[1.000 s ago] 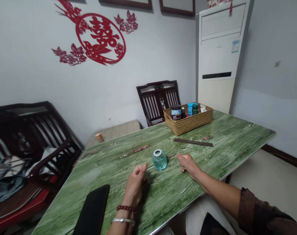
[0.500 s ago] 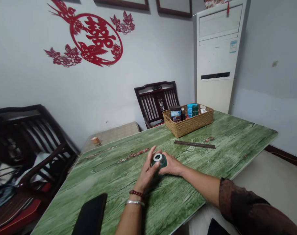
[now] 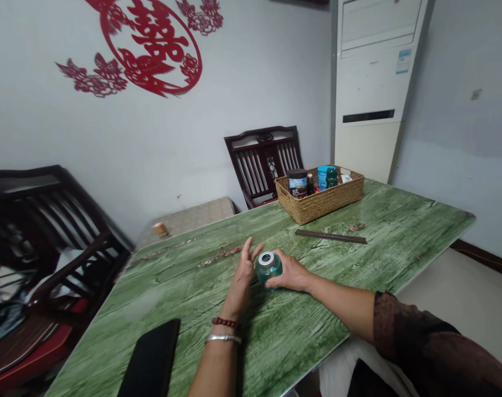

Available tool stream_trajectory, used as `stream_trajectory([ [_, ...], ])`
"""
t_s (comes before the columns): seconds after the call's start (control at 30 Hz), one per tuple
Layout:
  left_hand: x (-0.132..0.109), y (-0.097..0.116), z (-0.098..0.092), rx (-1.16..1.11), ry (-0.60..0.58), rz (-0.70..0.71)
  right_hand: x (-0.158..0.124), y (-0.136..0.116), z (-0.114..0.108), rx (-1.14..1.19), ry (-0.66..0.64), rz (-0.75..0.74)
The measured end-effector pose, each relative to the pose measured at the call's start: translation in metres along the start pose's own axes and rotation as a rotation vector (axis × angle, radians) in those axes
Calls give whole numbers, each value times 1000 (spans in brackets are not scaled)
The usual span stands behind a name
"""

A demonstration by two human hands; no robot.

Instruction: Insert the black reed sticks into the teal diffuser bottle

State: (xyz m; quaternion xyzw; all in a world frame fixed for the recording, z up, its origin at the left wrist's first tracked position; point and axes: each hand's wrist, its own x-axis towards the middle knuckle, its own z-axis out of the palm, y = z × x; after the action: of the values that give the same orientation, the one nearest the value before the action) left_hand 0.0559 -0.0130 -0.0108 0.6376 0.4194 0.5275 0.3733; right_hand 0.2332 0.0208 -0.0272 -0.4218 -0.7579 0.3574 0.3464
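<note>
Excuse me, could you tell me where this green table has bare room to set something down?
There is room on the tabletop between the chopsticks and the right forearm, and left of the left hand, above the black phone. It is crowded around the glass jar, between the hands, and at the wicker basket.

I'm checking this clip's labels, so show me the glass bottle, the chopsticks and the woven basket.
glass bottle (image 3: 269, 271), head view, on its teal glass body
chopsticks (image 3: 330, 236), head view, on their middle
woven basket (image 3: 317, 205), head view, on its front wall
</note>
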Motion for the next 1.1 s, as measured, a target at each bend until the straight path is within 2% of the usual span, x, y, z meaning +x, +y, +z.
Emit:
stream_trajectory([
  [0.07,1,0,-1,4,36,-37,0,1,0,20,-2,-9],
  [0.17,3,-1,-6,54,211,-60,0,0,0,10,-4,3],
  [0.23,4,-1,-7,37,266,-65,0,0,-1,-9,-4,16],
  [0.3,3,0,-4,-12,240,-73,0,-1,-1,-15,-1,13],
  [0.43,1,6,4,-78,81,-96,0,-1,-1,12,-3,2],
  [0.5,0,8,5,-68,46,-86,-1,-1,-1,36,-2,-12],
  [0.63,2,7,4,19,50,-15,-1,0,0,22,6,-12],
  [0.77,5,6,11,114,20,-16,0,0,0,-3,4,-2],
  [0.83,7,7,12,82,65,-13,0,0,0,-16,3,7],
  [0.9,9,8,5,-11,153,-2,0,0,0,-23,-2,15],
  [1.0,11,8,-18,-32,308,-26,0,1,0,-27,-5,23],
  [1.07,10,6,-37,184,402,-93,1,1,0,-26,-8,23],
  [1.1,9,4,-46,329,398,-129,1,2,1,-24,-8,21],
])
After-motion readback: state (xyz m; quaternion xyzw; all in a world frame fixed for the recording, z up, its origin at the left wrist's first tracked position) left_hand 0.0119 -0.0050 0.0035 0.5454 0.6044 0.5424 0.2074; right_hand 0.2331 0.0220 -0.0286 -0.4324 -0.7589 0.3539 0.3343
